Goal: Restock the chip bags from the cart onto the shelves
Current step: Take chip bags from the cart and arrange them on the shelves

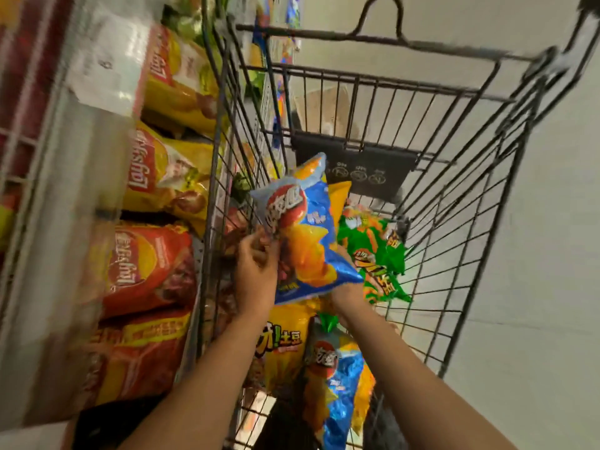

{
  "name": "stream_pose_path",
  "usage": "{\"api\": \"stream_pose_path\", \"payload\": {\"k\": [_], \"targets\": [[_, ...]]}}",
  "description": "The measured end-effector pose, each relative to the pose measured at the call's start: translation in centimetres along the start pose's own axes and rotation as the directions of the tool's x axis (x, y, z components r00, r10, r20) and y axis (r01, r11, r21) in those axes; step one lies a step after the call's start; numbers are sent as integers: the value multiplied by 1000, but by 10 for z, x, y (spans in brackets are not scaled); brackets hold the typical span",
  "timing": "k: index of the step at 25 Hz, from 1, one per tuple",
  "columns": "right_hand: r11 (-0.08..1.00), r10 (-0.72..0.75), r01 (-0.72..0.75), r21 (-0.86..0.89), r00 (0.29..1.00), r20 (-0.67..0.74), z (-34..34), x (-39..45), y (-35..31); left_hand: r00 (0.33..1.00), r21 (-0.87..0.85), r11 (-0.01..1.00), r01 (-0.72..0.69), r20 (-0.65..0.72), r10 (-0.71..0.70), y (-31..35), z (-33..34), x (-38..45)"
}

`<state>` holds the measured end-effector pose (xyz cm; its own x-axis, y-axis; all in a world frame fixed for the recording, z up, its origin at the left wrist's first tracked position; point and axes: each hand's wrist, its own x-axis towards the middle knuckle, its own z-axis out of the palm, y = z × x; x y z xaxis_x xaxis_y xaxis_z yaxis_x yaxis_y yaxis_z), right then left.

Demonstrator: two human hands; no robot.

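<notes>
Head view shows the left hand (256, 271) and right hand (345, 292) both gripping a glossy blue crinkled chip bag (303, 228), long axis upright, above the black wire cart (454, 196), shelves (65, 177) lying nearer the left hand.
</notes>
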<state>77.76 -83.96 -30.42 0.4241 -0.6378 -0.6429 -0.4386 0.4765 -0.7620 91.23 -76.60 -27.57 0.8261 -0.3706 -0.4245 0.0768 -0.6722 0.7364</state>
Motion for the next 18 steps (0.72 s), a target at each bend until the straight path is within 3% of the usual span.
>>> {"api": "stream_pose_path", "payload": {"k": [2,3,6,10,14,18], "targets": [[990,41,-30,-135,996,75,-31,-32,-4,981,-95,985,146,139,-132,3,0,-27],[986,-15,27,-166,997,76,-50,-41,-6,956,-176,959,220,235,-176,6,0,-42],[979,-203,204,-13,977,69,-98,-66,-24,881,-491,762,422,421,-216,25,-5,-79],[973,-228,217,83,962,150,-148,-89,-62,872,-644,622,446,469,-140,53,-20,-131],[992,-123,128,10,928,351,-193,-111,-97,844,-721,475,505,528,-95,53,-20,-188],[999,5,15,-33,849,528,-214,-131,-107,877,-809,345,476,463,-125,32,-34,-244]]}}
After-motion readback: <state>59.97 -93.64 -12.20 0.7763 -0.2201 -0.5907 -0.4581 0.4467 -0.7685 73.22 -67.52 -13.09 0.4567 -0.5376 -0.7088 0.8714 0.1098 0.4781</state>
